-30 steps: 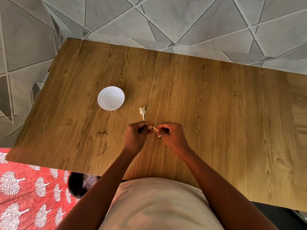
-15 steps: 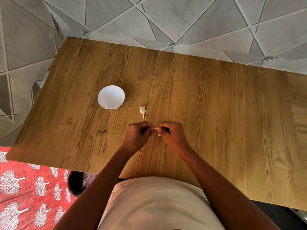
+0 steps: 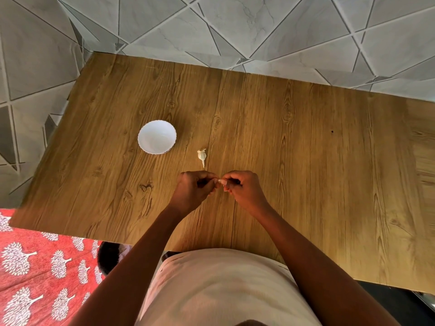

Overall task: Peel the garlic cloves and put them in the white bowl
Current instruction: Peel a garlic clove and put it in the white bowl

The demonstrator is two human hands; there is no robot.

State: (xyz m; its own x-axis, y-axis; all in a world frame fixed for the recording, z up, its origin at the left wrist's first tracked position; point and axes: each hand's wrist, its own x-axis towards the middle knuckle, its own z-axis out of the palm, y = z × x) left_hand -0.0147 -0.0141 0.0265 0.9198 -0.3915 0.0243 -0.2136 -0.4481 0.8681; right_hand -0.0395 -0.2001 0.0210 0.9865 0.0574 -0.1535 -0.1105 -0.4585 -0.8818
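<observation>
Head view: your left hand [image 3: 193, 189] and right hand [image 3: 243, 188] both pinch one garlic clove [image 3: 221, 181]; it's light, firm, with papery skin—nip its tip.

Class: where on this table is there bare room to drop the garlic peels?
Bare wood lies right of the hands to the table edge, and behind the bowl. Crowded: the strip from the bowl past the garlic piece to the hands.
</observation>
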